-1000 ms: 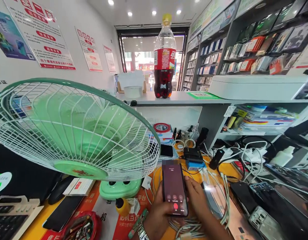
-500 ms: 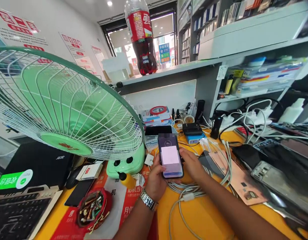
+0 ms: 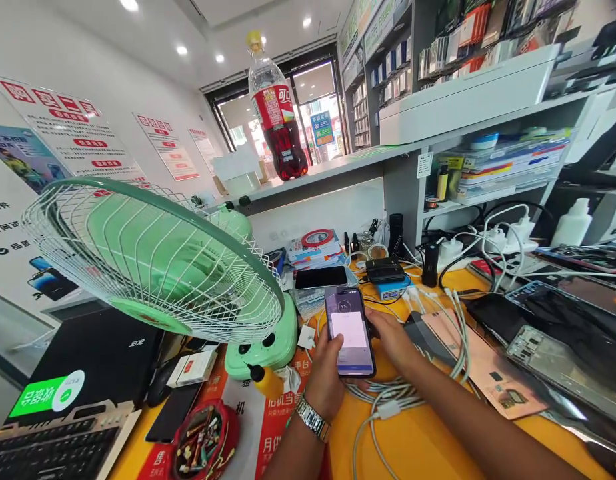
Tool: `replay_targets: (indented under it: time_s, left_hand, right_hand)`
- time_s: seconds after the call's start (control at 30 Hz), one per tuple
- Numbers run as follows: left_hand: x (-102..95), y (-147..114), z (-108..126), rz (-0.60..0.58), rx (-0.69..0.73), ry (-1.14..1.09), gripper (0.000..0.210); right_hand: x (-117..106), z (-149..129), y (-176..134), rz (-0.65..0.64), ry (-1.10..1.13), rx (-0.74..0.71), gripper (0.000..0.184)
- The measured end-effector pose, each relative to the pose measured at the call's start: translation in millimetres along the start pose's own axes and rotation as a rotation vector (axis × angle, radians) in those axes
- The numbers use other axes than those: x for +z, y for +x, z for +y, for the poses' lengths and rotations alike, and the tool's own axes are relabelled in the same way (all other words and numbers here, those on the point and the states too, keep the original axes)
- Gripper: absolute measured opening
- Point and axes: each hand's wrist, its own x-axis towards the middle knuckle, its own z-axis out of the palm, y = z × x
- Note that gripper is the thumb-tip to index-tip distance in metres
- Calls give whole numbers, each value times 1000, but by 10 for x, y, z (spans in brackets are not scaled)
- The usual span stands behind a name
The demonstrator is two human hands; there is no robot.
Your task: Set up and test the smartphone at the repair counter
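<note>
A smartphone [image 3: 351, 330] with a lit screen is held upright-tilted over the yellow desk. The screen shows a round "91" figure above a pale pop-up panel. My left hand [image 3: 328, 367] is closed round the phone's left side and lower edge, its thumb over the screen at the panel's left side. My right hand [image 3: 391, 340] grips the right edge; its fingertips are partly hidden behind the phone. Below the phone lies a coil of grey-white cable [image 3: 388, 400]. A dark phone [image 3: 321, 277] rests just behind, and a white charger plug [image 3: 307, 337] sits to the left.
At the left stand a green fan [image 3: 163, 267], an Acer laptop [image 3: 88, 360] and a red bowl of small parts [image 3: 205, 443]. A yellow bottle [image 3: 268, 383] lies near the fan's base. To the right are phone shells [image 3: 488, 367] and cables. A cola bottle [image 3: 278, 127] stands on the ledge.
The view has tilted up and shifted, so the desk items sit lower and slightly to the right. My left thumb has moved up from the phone's lower left edge onto the screen.
</note>
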Motion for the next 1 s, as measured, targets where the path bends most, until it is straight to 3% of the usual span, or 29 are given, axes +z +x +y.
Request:
replay_targets:
  time_s: [0.53, 1.0]
  left_hand:
    - [8, -15, 6, -53, 28, -146, 48]
    - [-12, -16, -7, -39, 47, -35, 54]
  right_hand:
    - [9, -44, -23, -21, 15, -11, 39]
    - [-2, -24, -20, -6, -13, -22, 42]
